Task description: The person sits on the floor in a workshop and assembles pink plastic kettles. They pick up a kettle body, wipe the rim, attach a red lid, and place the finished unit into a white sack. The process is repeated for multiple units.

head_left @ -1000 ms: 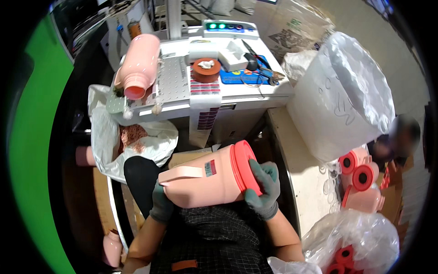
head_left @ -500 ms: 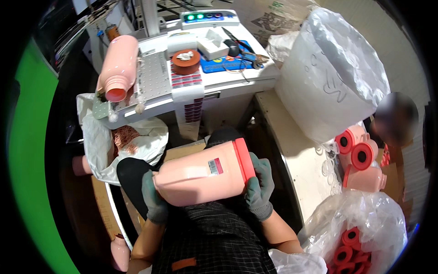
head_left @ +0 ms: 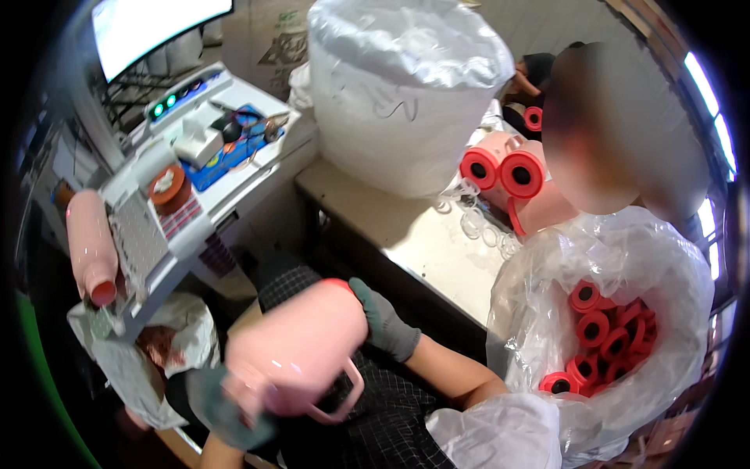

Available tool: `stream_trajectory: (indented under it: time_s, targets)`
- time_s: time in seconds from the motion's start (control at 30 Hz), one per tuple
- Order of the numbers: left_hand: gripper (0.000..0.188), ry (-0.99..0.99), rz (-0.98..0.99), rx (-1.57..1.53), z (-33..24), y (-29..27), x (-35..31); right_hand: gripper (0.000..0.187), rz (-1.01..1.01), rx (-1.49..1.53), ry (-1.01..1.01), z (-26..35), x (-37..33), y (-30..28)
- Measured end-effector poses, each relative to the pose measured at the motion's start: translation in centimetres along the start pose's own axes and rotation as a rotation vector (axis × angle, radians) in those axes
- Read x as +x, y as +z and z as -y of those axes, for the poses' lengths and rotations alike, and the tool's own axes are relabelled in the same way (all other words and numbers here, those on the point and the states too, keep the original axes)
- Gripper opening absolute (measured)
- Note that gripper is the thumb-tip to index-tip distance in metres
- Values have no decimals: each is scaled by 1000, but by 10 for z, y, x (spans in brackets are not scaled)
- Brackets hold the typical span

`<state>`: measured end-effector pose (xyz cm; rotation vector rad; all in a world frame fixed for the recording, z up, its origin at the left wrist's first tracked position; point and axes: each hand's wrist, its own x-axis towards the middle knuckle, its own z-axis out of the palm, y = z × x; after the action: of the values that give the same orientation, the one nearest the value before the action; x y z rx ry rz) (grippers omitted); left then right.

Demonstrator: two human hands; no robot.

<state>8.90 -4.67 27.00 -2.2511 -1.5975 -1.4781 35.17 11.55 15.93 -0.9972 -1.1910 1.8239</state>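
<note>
Above my lap I hold a pink plastic jug (head_left: 301, 344) between both gloved hands, tilted so that its neck points down and left. Its loop handle faces me, on the lower right side. My left hand (head_left: 226, 410), smeared by motion, is closed round the narrow neck end. At the other end, my right hand (head_left: 387, 322) grips the red-rimmed wide end. Much of that red rim is hidden by the jug's body and my glove.
Another pink jug (head_left: 90, 242) lies on the white machine bench (head_left: 234, 184) at left. Right of me, a clear bag (head_left: 523, 313) holds several red caps (head_left: 592, 328). A tall white sack (head_left: 391, 133) and several red-ended jugs (head_left: 522, 173) stand beyond. A person (head_left: 617, 133) is at far right.
My view has swung to the right. The jug has turned in my hands: its handle now faces me and its neck end has dropped. The sticker no longer shows.
</note>
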Motion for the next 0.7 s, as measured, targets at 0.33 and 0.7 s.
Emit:
stream_trajectory:
  time_s: [0.33,0.7]
  targets:
    - [67,65,275,-131,11,9,24,43,-220,-990,-773,110,3,-131]
    - [66,-410,-240,377,27,3,-94,32,-516,-1985,-502,105,113,-204]
